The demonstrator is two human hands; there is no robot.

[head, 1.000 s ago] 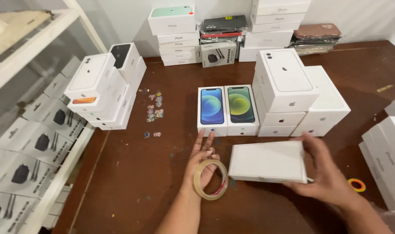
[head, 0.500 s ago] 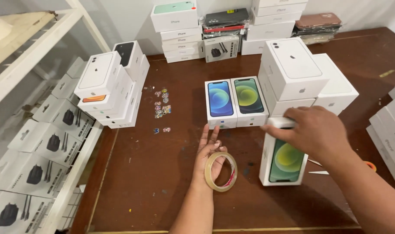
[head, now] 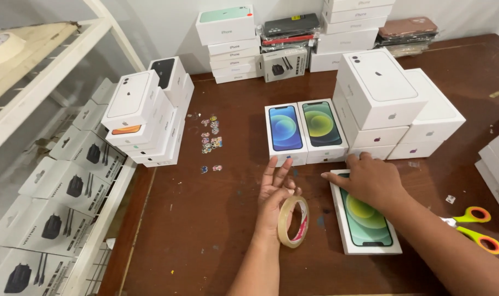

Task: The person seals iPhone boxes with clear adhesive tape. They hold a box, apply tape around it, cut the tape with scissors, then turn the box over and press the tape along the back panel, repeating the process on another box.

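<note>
Bare brown table (head: 205, 219) lies open leftward; stacked white boxes (head: 381, 109) and scissors (head: 477, 227) crowd the right.

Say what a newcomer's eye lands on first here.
Probably the two hands at the table's near middle: the right hand lies flat on a white phone box with a green screen picture, and the left hand holds a roll of clear tape upright beside it. Next, the stacks of white boxes behind them, and the yellow-and-orange scissors at the right edge.

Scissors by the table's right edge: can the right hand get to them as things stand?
Probably yes. The scissors lie on bare table beside the right forearm; the right hand rests flat on the green phone box, holding nothing.
</note>
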